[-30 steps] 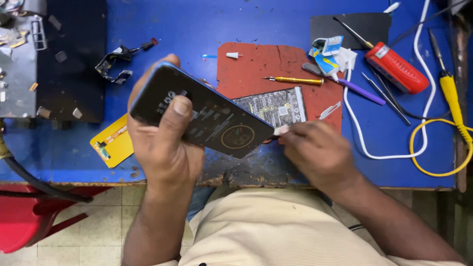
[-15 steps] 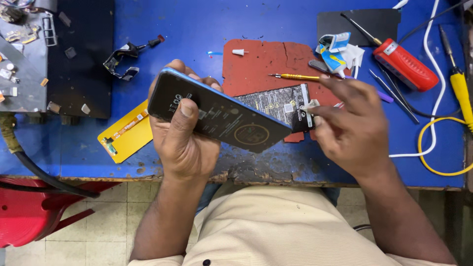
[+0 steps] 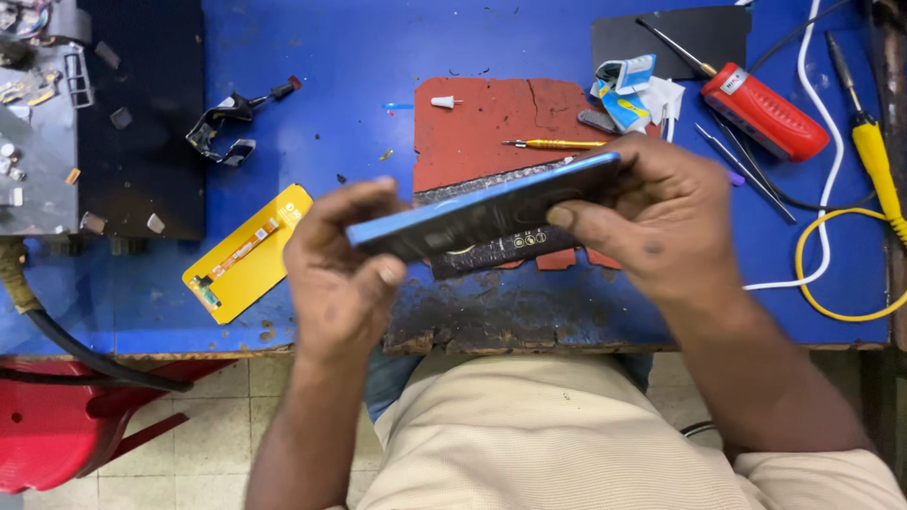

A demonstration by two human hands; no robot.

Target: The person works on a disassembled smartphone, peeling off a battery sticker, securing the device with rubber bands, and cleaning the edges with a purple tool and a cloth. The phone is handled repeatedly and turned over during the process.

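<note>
A dark smartphone with a blue frame is held edge-on above the blue workbench. My left hand grips its left end, thumb on the near side. My right hand grips its right end, fingers over the top edge. Under the phone a dark flat panel with small printed marks lies on a worn red mat.
A yellow flat part with a flex strip lies left of my hands. A red-handled screwdriver, thin yellow tool, tweezers, white and yellow cables and a yellow-handled iron sit right. A black mat and bracket lie left.
The phone has turned from face-up in my left hand alone to edge-on. My right hand has come off the red mat and taken hold of the phone's right end.
</note>
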